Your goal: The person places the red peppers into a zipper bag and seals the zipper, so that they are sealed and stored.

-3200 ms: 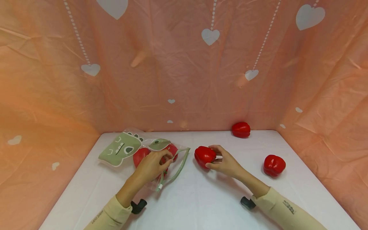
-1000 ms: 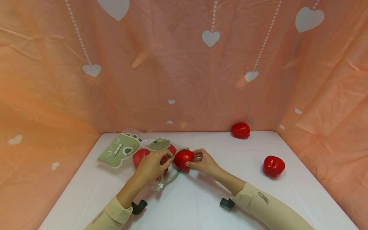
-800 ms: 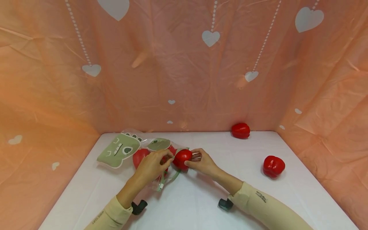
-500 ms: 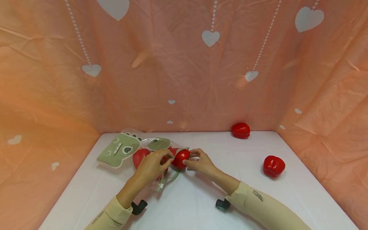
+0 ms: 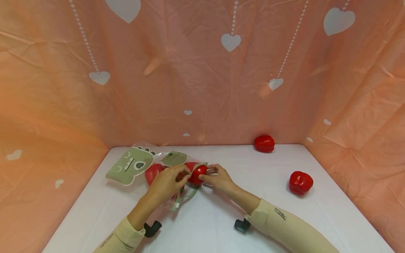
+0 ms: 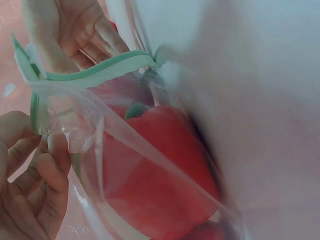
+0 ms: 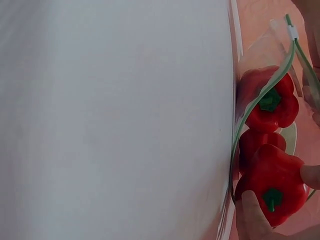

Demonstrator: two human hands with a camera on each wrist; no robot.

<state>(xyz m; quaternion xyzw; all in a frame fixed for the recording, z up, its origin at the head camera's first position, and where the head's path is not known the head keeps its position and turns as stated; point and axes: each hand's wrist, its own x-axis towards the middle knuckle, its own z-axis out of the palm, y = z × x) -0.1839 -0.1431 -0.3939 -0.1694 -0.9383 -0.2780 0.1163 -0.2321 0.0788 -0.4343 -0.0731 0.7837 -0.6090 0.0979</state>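
Observation:
My left hand (image 5: 169, 178) pinches the green-edged mouth of a clear zip bag (image 5: 128, 168) printed with a green cartoon face, and keeps it spread. Inside the bag lie several red bell peppers; one pepper (image 6: 160, 170) fills much of the left wrist view, behind the clear film. My right hand (image 5: 219, 180) grips another red bell pepper (image 7: 272, 172) by its stem end, fingers spread around it. That pepper is partly through the bag's mouth, with the green zip edge crossing over it in the head view. A white slider (image 7: 293, 33) sits at one end of the zip.
Two more red bell peppers are on the white table (image 5: 221, 225): one pepper (image 5: 264, 143) at the back edge, another pepper (image 5: 300, 183) at the right. An orange curtain (image 5: 202, 88) with white hearts encloses the back and sides.
My right hand has carried its bell pepper leftward from the open table into the bag's mouth, going slightly deeper over the last second. My left hand has stayed at the bag's edge.

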